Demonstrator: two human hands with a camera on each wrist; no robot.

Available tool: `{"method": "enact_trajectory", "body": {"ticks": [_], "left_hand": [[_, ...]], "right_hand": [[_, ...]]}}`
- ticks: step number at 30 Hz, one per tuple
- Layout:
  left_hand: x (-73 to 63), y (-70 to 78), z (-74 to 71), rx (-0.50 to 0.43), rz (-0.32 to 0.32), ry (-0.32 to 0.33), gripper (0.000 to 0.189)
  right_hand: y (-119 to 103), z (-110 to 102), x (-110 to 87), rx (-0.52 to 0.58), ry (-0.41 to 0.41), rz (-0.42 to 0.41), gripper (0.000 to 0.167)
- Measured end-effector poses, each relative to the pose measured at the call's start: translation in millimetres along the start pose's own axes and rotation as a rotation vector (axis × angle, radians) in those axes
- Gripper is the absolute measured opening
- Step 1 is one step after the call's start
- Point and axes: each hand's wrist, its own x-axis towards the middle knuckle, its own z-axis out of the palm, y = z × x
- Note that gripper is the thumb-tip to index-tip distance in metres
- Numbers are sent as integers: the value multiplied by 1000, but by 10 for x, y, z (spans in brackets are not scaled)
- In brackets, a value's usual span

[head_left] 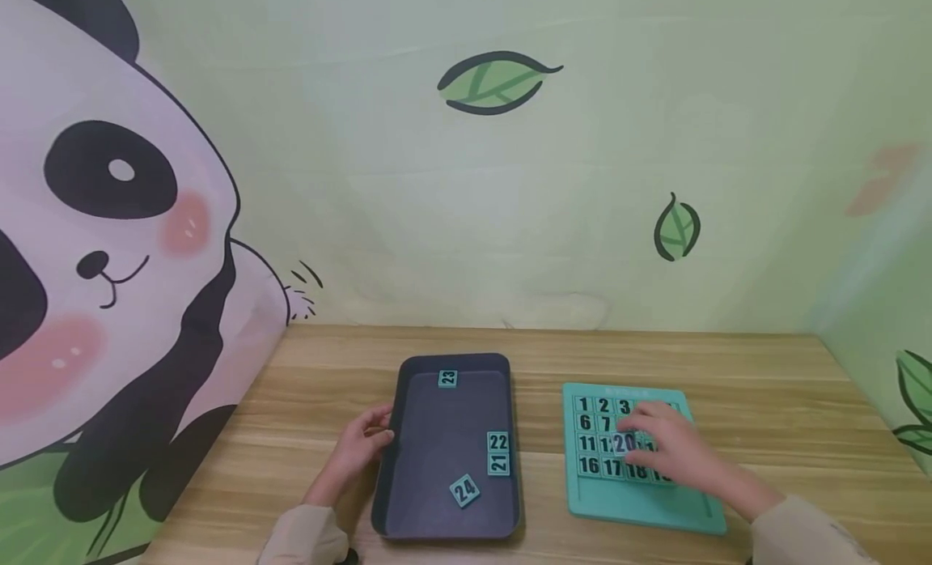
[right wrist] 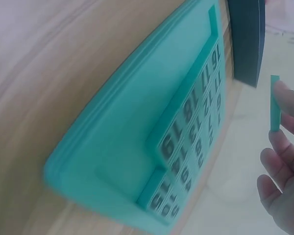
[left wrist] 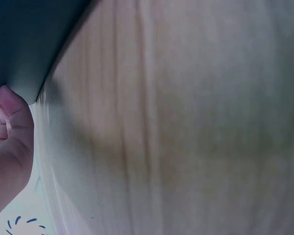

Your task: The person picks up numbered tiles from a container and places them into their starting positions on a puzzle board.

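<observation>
My right hand (head_left: 673, 448) pinches a small teal number tile (head_left: 624, 443) marked 20 between thumb and fingers. In the right wrist view the tile (right wrist: 275, 103) shows edge-on, raised over the teal number board (right wrist: 112, 127). Rows of tiles numbered from 1 fill the upper part of the board (head_left: 612, 500); 16 to 19 stand in the lowest row, with a gap after 19. My left hand (head_left: 357, 448) rests loosely against the left side of a dark tray (head_left: 437, 460), its thumb touching the wall in the left wrist view.
Inside the tray lie tile 23 (head_left: 447, 379) at the far end, tiles 22 (head_left: 498, 442) and 21 (head_left: 498, 465) along the right wall, and tile 24 (head_left: 464, 490), turned askew. The wooden table (head_left: 328, 363) meets a green wall with panda and leaf pictures.
</observation>
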Motion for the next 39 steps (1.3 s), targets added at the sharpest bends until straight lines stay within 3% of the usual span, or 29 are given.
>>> {"method": "enact_trajectory", "body": {"ticks": [4,14,28,36,39], "left_hand": [[-6,3,-4,14,-5,4,44],[-19,4,-5,10,2,0,44],[-15,7,-2,1,2,0,44],[-14,2,-3,5,11,5,44],[-13,0,-5,11,13,8,44]], "right_hand": [[113,-30,-79,38,6,5,30],[348,-48,-288,-1,56,20,31],[511,59,-509,24,-23,166,31],[543,122,-532,9,-113,275,34],[545,134,-532,-8,-111,285,34]]}}
